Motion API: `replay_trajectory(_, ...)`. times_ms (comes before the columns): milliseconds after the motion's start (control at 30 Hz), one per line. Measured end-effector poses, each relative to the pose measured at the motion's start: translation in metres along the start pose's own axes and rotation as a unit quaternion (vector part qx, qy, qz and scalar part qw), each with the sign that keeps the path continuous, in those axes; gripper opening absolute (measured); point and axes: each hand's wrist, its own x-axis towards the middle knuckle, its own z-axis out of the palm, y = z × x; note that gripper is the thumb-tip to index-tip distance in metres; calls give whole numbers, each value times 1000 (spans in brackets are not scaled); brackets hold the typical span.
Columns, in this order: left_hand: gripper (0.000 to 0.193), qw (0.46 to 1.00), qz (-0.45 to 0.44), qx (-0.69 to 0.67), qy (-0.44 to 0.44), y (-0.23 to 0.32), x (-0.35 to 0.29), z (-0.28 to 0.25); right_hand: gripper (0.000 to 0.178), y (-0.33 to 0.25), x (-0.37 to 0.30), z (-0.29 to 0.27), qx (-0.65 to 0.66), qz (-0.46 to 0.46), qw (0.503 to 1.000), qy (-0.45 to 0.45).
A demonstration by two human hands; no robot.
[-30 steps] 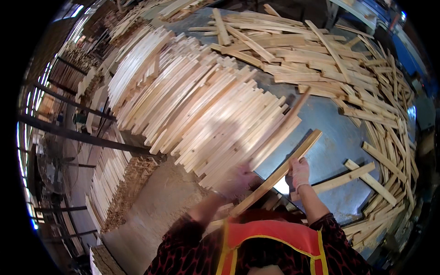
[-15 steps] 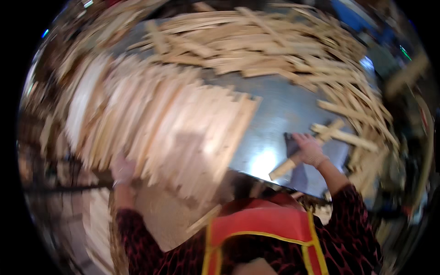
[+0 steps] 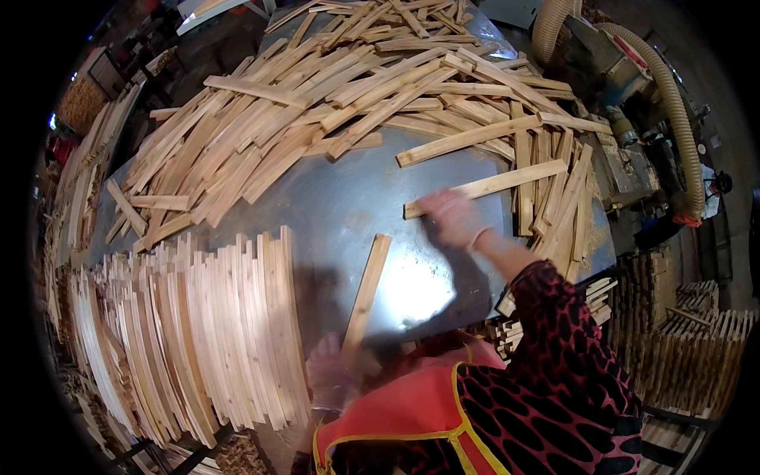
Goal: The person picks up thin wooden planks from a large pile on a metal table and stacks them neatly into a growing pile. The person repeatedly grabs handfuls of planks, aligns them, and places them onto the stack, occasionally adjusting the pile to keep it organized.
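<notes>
Long stick (image 3: pixel 507 182): it starts at your right hand (image 3: pixel 453 219) and points away from you, off to the right.
Right hand grip: your fingers are at its left end, but blur means I cannot tell if they pinch.
Left hand (image 3: pixel 331 372): farther from the long stick, down by the bottom of another stick (image 3: pixel 369 285); its grip is too blurry to tell.
Far end: over the loose sticks (image 3: pixel 526 202).

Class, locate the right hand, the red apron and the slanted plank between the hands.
Right hand (image 3: pixel 453 220): head view, its back.
Red apron (image 3: pixel 400 405): head view, front cloth.
Slanted plank (image 3: pixel 367 291): head view, mid-length.
</notes>
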Motion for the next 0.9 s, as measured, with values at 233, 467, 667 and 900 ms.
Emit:
replay_trajectory(233, 71, 978, -118, -125, -115, 28, 38, 2, 40, 132, 58, -35, -184, 118, 965, -143)
replay_trajectory(467, 60, 975, -161, -144, 59, 20, 41, 9, 44, 198, 130, -13, -240, 144, 956, -87)
replay_trajectory(667, 61, 962, -190, 36, 194, -30, 18, 6, 97, 69, 116, -50, 134, 66, 972, -181)
replay_trajectory(900, 78, 968, -124, -196, 97, -30, 6, 0, 38, -119, 76, 42, 783, 254, 564, -71)
